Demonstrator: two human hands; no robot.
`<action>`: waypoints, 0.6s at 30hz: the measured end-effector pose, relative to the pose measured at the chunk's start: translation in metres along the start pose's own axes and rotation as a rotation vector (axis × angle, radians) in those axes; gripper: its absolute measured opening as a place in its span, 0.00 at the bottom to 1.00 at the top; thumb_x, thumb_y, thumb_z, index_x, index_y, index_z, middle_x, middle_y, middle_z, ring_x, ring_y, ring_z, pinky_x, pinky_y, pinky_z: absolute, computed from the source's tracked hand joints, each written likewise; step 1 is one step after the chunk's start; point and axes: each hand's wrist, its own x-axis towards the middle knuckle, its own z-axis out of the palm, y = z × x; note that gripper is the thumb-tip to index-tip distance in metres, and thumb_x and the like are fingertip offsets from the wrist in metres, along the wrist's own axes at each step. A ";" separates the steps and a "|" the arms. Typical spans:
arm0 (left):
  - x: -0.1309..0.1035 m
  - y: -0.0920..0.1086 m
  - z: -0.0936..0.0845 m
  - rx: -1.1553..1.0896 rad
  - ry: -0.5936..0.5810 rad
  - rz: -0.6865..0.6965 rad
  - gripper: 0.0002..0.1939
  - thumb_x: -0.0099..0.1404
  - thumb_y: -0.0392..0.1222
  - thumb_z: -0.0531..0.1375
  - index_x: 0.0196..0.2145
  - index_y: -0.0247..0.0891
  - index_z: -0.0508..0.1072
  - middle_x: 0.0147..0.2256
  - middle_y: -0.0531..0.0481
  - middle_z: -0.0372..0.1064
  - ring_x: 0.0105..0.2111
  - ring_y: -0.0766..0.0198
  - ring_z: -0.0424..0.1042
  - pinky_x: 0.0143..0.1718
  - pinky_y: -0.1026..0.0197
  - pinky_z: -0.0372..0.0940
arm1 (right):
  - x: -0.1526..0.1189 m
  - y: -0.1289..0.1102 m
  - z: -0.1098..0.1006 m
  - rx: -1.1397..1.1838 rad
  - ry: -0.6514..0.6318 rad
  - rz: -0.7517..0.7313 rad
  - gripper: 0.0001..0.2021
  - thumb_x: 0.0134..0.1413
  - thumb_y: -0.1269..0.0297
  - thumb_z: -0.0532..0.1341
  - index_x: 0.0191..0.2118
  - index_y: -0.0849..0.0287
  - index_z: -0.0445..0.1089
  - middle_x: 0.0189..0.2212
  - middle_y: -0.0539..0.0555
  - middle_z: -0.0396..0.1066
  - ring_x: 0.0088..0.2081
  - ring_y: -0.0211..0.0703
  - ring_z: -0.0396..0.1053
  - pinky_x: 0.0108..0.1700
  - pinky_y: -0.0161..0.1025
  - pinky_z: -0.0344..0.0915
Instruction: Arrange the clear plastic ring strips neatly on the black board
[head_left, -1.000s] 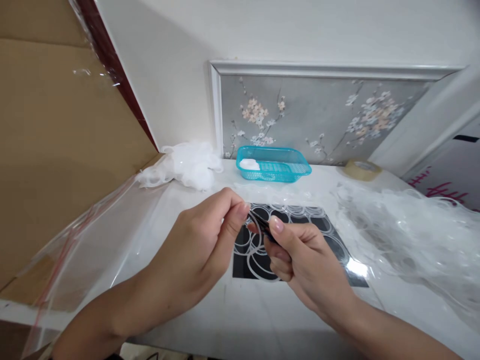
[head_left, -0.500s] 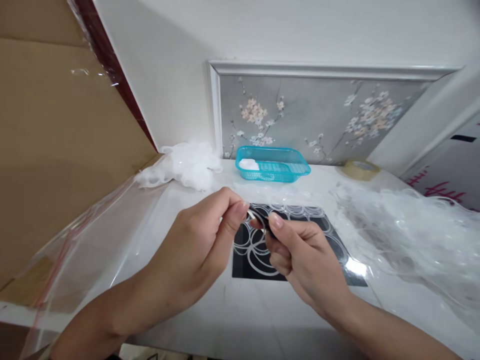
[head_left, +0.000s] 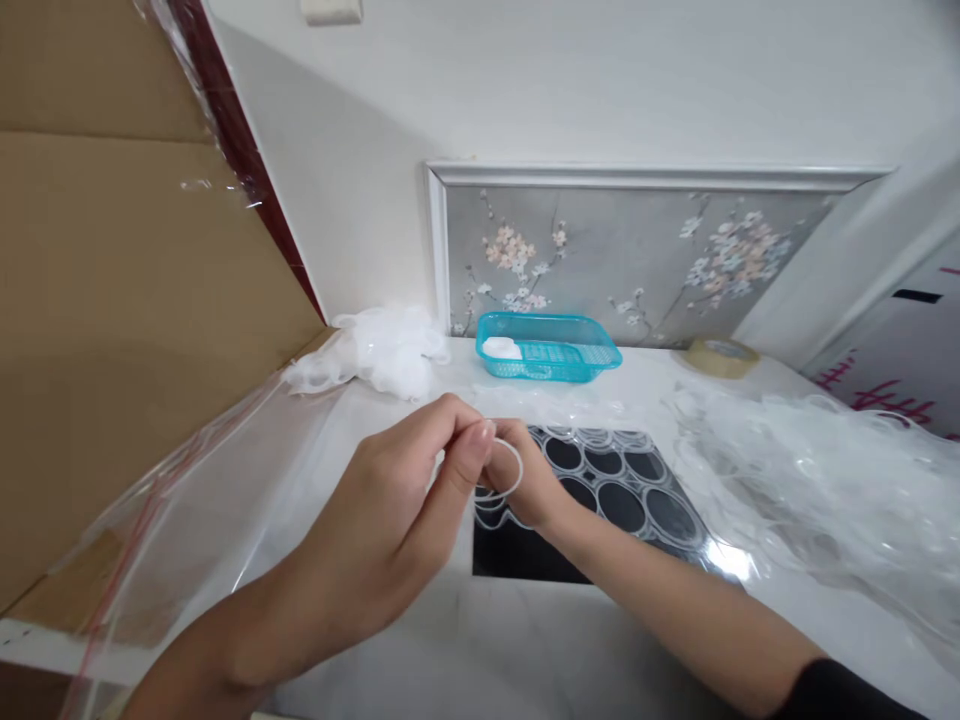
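My left hand (head_left: 409,490) is closed, thumb and index finger pinching a thin whitish ring (head_left: 520,468) that hangs at the fingertips. Just behind those fingertips is my right hand (head_left: 529,480), its fingers curled in and mostly hidden; what they hold cannot be made out. Beneath both hands lies a black sheet (head_left: 525,558) with several pale translucent rings (head_left: 621,505) on it, some side by side and some overlapping at its far edge.
A blue plastic basket (head_left: 577,372) with a small white item (head_left: 501,348) stands by the wall. White ring-like material (head_left: 382,350) is heaped at left near cardboard (head_left: 135,300) and a clear bag (head_left: 217,500). Translucent rings (head_left: 825,490) pile at right; a tape roll (head_left: 720,357) lies behind.
My right hand has moved left, in behind my left fingertips. The dark thing seen between the hands is out of sight, and the whitish ring now shows more fully. The view has tilted up slightly.
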 end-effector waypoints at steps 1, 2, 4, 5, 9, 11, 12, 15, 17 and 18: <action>0.000 0.000 -0.001 0.010 0.019 0.011 0.12 0.73 0.40 0.48 0.31 0.40 0.63 0.26 0.57 0.61 0.24 0.71 0.60 0.25 0.66 0.55 | -0.005 -0.007 0.000 0.088 0.009 0.033 0.23 0.53 0.49 0.62 0.18 0.59 0.58 0.16 0.45 0.46 0.19 0.30 0.40 0.22 0.35 0.39; -0.001 0.001 -0.003 0.022 0.037 0.020 0.12 0.73 0.40 0.48 0.31 0.40 0.63 0.25 0.58 0.60 0.24 0.71 0.60 0.25 0.66 0.55 | -0.011 -0.014 -0.001 0.171 0.022 0.067 0.23 0.53 0.48 0.61 0.18 0.59 0.57 0.17 0.44 0.44 0.19 0.29 0.38 0.21 0.34 0.37; -0.001 0.002 -0.005 0.040 0.061 0.029 0.12 0.73 0.39 0.48 0.30 0.40 0.62 0.25 0.58 0.60 0.24 0.71 0.59 0.25 0.67 0.55 | -0.023 -0.025 -0.005 0.277 0.063 0.092 0.23 0.52 0.48 0.63 0.19 0.59 0.57 0.17 0.43 0.42 0.18 0.28 0.36 0.20 0.33 0.34; -0.002 0.002 -0.005 0.046 0.068 0.033 0.12 0.73 0.39 0.48 0.30 0.39 0.62 0.25 0.58 0.60 0.24 0.71 0.59 0.25 0.67 0.55 | -0.030 -0.028 -0.007 0.292 0.077 0.079 0.24 0.51 0.48 0.64 0.18 0.59 0.57 0.16 0.42 0.42 0.18 0.28 0.36 0.19 0.32 0.33; -0.003 0.003 -0.006 0.054 0.069 0.073 0.11 0.73 0.38 0.48 0.31 0.39 0.62 0.25 0.58 0.60 0.24 0.72 0.60 0.25 0.68 0.56 | -0.051 -0.034 -0.011 0.262 0.078 -0.008 0.26 0.51 0.49 0.65 0.15 0.61 0.56 0.16 0.43 0.45 0.18 0.26 0.38 0.17 0.30 0.34; -0.004 0.003 -0.005 0.058 0.070 0.095 0.10 0.73 0.37 0.49 0.31 0.39 0.62 0.24 0.59 0.60 0.23 0.73 0.59 0.24 0.69 0.55 | -0.056 -0.035 -0.010 0.239 0.070 -0.020 0.26 0.51 0.50 0.65 0.15 0.61 0.57 0.16 0.44 0.45 0.18 0.26 0.39 0.17 0.30 0.35; -0.005 0.003 -0.004 0.060 0.070 0.100 0.10 0.73 0.37 0.49 0.31 0.39 0.62 0.24 0.59 0.60 0.23 0.73 0.59 0.24 0.69 0.55 | -0.057 -0.035 -0.010 0.232 0.064 -0.025 0.25 0.52 0.50 0.64 0.16 0.62 0.58 0.16 0.44 0.45 0.17 0.26 0.39 0.17 0.30 0.35; -0.005 0.002 -0.003 0.075 0.067 0.104 0.10 0.73 0.37 0.49 0.32 0.39 0.62 0.24 0.59 0.61 0.23 0.73 0.60 0.24 0.69 0.55 | -0.060 -0.037 -0.008 0.222 0.040 -0.024 0.23 0.52 0.50 0.64 0.17 0.62 0.62 0.16 0.43 0.44 0.17 0.26 0.39 0.17 0.30 0.35; -0.005 0.001 -0.002 0.086 0.072 0.108 0.10 0.73 0.38 0.49 0.31 0.39 0.62 0.24 0.59 0.61 0.23 0.73 0.60 0.24 0.69 0.55 | -0.062 -0.038 -0.007 0.234 0.024 -0.020 0.22 0.53 0.50 0.64 0.18 0.62 0.63 0.15 0.43 0.44 0.17 0.26 0.38 0.17 0.29 0.35; -0.005 0.001 -0.002 0.090 0.076 0.110 0.11 0.73 0.38 0.49 0.31 0.39 0.61 0.24 0.59 0.60 0.22 0.73 0.60 0.24 0.69 0.55 | -0.063 -0.038 -0.006 0.241 0.020 -0.015 0.22 0.53 0.51 0.64 0.18 0.62 0.64 0.16 0.43 0.44 0.17 0.26 0.38 0.17 0.29 0.35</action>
